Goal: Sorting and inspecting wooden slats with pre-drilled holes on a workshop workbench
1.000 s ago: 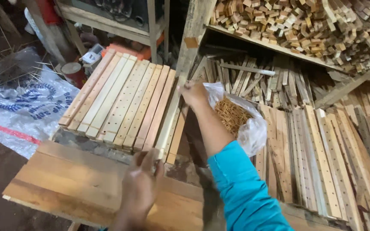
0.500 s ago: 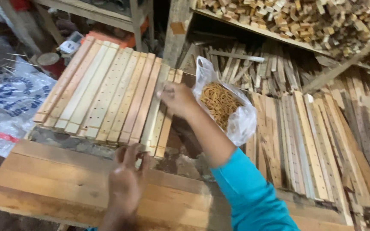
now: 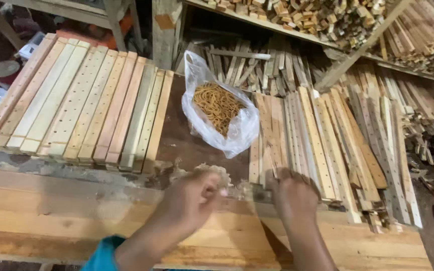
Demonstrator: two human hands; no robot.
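Pale, flat wooden slats (image 3: 297, 135) with rows of drilled holes lie side by side on a rough bench (image 3: 76, 216) — a crinkled clear plastic bag (image 3: 222, 115) of tan rubber bands slumps just beyond both hands. Left hand (image 3: 189, 200) curls loosely; right hand (image 3: 292, 195) grips the slats' near ends.

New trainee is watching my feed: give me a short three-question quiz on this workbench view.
1. True or false: the clear plastic bag holds nails.
2. Which hand is nearer the stack of thin drilled slats? A) left hand B) right hand
3. Fill in: the row of pale drilled boards lies to the ____ of the bag.

Key
1. False; it holds a tangle of tan rubber bands.
2. B; its fingertips reach the slats' near ends.
3. Left.
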